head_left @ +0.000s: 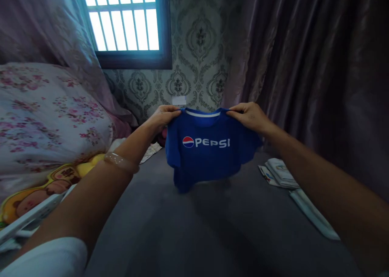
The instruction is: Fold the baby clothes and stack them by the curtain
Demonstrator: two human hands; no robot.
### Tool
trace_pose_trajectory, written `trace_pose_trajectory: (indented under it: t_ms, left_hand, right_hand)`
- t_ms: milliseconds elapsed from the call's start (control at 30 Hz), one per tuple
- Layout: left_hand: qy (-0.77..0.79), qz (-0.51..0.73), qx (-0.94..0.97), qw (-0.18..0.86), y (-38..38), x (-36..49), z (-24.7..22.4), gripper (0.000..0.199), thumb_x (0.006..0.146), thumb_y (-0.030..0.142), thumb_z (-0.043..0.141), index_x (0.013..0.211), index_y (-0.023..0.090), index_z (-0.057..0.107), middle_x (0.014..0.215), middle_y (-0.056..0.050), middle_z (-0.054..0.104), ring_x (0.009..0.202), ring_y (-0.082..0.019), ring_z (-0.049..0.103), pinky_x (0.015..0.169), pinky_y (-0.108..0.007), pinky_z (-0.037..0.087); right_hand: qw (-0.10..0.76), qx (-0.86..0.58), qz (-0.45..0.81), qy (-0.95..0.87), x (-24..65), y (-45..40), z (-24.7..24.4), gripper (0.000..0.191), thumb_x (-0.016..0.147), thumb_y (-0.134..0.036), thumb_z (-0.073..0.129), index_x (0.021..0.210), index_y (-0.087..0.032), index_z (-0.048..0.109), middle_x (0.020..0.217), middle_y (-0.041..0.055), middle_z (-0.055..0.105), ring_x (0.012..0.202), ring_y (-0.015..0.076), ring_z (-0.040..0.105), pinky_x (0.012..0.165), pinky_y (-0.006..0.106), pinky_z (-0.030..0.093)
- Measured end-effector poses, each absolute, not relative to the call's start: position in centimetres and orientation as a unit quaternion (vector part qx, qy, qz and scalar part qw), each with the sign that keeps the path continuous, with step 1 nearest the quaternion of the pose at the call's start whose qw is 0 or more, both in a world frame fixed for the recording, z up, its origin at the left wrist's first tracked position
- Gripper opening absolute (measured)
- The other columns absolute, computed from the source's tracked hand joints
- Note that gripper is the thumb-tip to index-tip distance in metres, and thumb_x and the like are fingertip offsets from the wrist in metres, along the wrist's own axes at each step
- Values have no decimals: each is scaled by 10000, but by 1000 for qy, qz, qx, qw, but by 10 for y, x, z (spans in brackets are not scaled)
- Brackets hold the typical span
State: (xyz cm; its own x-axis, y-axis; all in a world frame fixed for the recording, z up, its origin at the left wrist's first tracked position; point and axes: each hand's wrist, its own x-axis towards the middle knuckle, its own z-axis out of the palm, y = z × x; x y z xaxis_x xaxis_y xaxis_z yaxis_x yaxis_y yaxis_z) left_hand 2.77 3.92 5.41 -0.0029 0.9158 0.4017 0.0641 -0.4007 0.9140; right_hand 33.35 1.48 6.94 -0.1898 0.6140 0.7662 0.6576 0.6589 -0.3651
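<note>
A small blue T-shirt (209,159) with a white PEPSI print and a round red, white and blue logo hangs spread between my hands. My left hand (165,116) pinches its shoulder on the left side of the neckline. On the other shoulder, my right hand (251,114) has the cloth between thumb and fingers. The shirt's front faces me, and its lower hem hangs loose, close above the grey bed sheet (146,228). Whether the hem touches the sheet I cannot tell. A bangle sits on my left forearm.
Folded clothes (281,172) lie on the right, near a folded pale cloth (314,214). At left are a floral bundle (51,111), a yellow cartoon cushion (57,184) and a white rack-like frame (33,216). Dark curtains (304,66) hang at right; a barred window (121,22) is behind.
</note>
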Motion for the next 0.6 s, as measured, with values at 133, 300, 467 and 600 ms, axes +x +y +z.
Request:
trace_pose_trajectory:
  t_ms: [133, 300, 467, 600]
  left_hand:
    - [420, 547, 616, 382, 44, 29, 51, 199, 564, 280, 763, 700, 165, 672, 539, 7, 619, 457, -109, 532, 434, -205, 413]
    - [402, 547, 620, 393, 43, 28, 50, 232, 562, 294, 784, 708, 152, 673, 566, -8, 634, 488, -118, 564, 495, -230, 463]
    - [393, 502, 643, 424, 35, 18, 53, 333, 550, 395, 819, 729, 145, 691, 614, -42, 660, 510, -146, 588, 513, -270, 491]
    - [393, 486, 670, 401, 30, 14, 59, 382, 541, 442, 827, 731, 134, 702, 622, -61, 658, 529, -174, 606, 522, -301, 498]
  right_hand:
    - [458, -435, 14, -775, 337, 19, 62, 300, 793, -449, 595, 822, -189, 743, 691, 13, 699, 603, 154, 612, 569, 261, 472]
    - [455, -464, 5, -760, 332, 9, 60, 298, 770, -444, 632, 835, -174, 739, 688, 23, 692, 594, 152, 598, 554, 261, 474]
    - [452, -454, 112, -759, 330, -11, 65, 347, 698, -534, 698, 773, -200, 754, 685, 28, 710, 566, 162, 609, 494, 260, 478]
    - [457, -437, 136, -763, 335, -15, 71, 345, 687, -555, 710, 744, -218, 756, 656, 26, 706, 570, 174, 621, 489, 273, 491]
